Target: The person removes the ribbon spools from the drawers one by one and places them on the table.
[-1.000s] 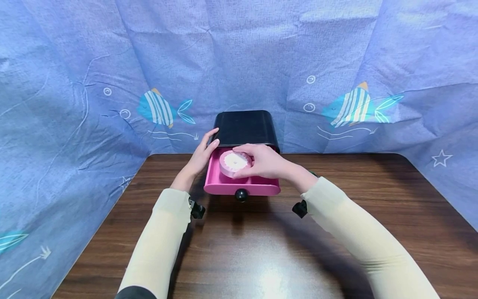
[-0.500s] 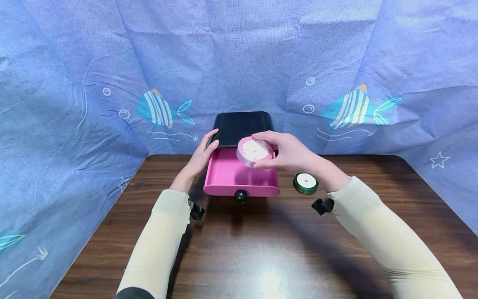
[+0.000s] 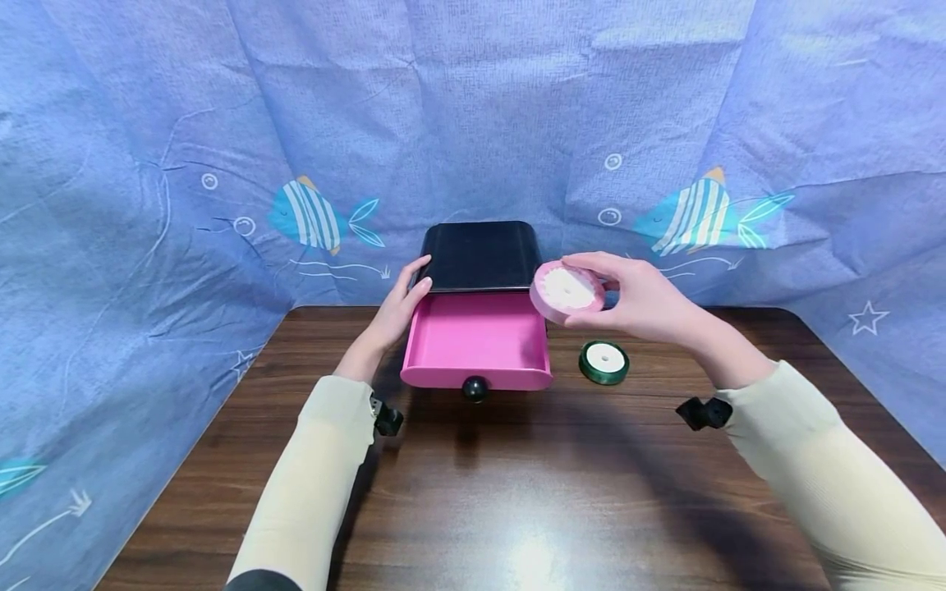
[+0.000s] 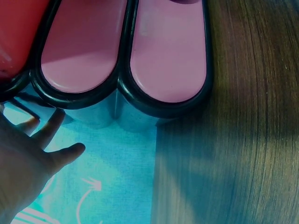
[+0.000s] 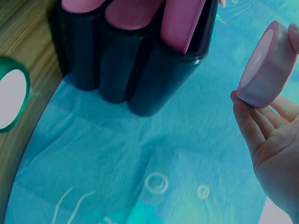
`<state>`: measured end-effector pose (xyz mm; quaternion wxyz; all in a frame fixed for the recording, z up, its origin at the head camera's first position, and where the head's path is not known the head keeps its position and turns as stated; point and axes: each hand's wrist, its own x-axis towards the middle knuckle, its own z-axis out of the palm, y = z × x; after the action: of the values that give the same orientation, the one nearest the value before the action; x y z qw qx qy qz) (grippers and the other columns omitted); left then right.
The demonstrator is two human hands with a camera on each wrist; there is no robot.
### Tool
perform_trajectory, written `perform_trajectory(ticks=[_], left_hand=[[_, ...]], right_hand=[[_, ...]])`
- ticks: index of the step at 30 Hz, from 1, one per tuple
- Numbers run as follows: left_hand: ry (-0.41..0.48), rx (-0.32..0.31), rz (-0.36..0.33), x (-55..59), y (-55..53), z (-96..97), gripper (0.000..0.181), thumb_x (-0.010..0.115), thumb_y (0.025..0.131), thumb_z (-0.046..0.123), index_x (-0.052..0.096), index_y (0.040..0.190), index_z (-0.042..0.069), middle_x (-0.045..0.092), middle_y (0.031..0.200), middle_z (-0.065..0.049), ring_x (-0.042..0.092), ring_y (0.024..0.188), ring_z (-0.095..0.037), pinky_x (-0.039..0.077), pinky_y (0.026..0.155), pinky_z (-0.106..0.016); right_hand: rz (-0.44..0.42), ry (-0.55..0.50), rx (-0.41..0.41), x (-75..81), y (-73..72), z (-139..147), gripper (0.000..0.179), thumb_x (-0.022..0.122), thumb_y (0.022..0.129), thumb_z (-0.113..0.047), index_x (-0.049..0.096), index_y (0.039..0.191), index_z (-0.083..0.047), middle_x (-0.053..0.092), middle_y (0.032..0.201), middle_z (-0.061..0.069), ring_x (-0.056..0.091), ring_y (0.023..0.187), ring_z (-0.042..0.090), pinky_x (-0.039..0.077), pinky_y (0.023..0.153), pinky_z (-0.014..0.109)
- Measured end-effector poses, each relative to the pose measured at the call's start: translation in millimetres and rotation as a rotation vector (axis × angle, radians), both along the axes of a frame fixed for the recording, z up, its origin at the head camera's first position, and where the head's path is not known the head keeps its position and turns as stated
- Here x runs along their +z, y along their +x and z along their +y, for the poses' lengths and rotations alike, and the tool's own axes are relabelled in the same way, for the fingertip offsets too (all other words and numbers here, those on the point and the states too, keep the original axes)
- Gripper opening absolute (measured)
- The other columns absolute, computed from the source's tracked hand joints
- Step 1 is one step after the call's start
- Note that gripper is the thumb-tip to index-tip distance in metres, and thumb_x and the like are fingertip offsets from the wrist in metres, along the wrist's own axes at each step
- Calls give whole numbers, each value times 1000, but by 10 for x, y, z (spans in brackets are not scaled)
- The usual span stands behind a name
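Observation:
A small black drawer cabinet stands near the table's far edge. Its top pink drawer, with a round black knob, is pulled out toward me. My left hand rests against the cabinet's left side, fingers extended; the left wrist view shows the hand beside the tiered drawer housings. To the right of the cabinet, my right hand pinches a pink ribbon spool with a white face, held in the air between thumb and fingers. The right wrist view shows the spool edge-on, tilted.
A green ribbon spool with a white face lies on the brown wooden table, right of the drawer. Behind the table hangs a blue cloth printed with fish. Lower pink drawers show in the left wrist view.
My right hand has lifted the pink ribbon spool out of the drawer and carried it to the right. The green spool, mostly hidden before, is now in view. My left hand stays put.

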<state>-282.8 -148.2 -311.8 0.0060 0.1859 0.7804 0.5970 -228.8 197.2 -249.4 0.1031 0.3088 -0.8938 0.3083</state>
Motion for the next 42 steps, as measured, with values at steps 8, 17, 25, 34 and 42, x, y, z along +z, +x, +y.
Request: perform_trajectory(ticks=[8, 17, 25, 34, 42], left_hand=[[-10, 4, 1, -7, -8, -4, 57, 40, 103, 24, 22, 154, 7, 15, 158, -18, 25, 140, -30, 26, 110, -46], [30, 18, 21, -232, -221, -38, 55, 42, 103, 28, 25, 154, 15, 18, 158, -12, 28, 138, -27, 26, 110, -45], [17, 14, 38, -283, -248, -54, 56, 41, 103, 34, 25, 154, 20, 18, 157, -10, 29, 138, -25, 27, 109, -47], [7, 19, 40, -288, -239, -48, 56, 41, 103, 35, 25, 154, 21, 16, 158, -9, 27, 139, -26, 27, 109, -48], [25, 19, 34, -295, -240, -46, 55, 42, 103, 35, 26, 154, 21, 19, 157, -9, 31, 136, -25, 29, 108, -47]], right_hand=[[40, 56, -66, -113, 66, 317, 73, 88, 72, -29, 57, 134, -8, 61, 128, 9, 57, 109, 24, 43, 87, 41], [43, 125, -153, -337, 111, 642, 74, 91, 66, -30, 60, 130, -7, 63, 123, 10, 57, 105, 22, 42, 82, 38], [71, 170, -156, -542, 111, 862, 75, 90, 67, -31, 59, 129, -1, 64, 119, 18, 59, 102, 29, 44, 79, 45], [58, 171, -188, -828, -2, 1062, 74, 89, 68, -31, 59, 126, 3, 65, 115, 19, 60, 93, 25, 44, 74, 37], [-37, 165, -219, -1077, -89, 1197, 76, 89, 69, -30, 56, 126, 9, 62, 115, 26, 58, 96, 31, 43, 78, 40]])
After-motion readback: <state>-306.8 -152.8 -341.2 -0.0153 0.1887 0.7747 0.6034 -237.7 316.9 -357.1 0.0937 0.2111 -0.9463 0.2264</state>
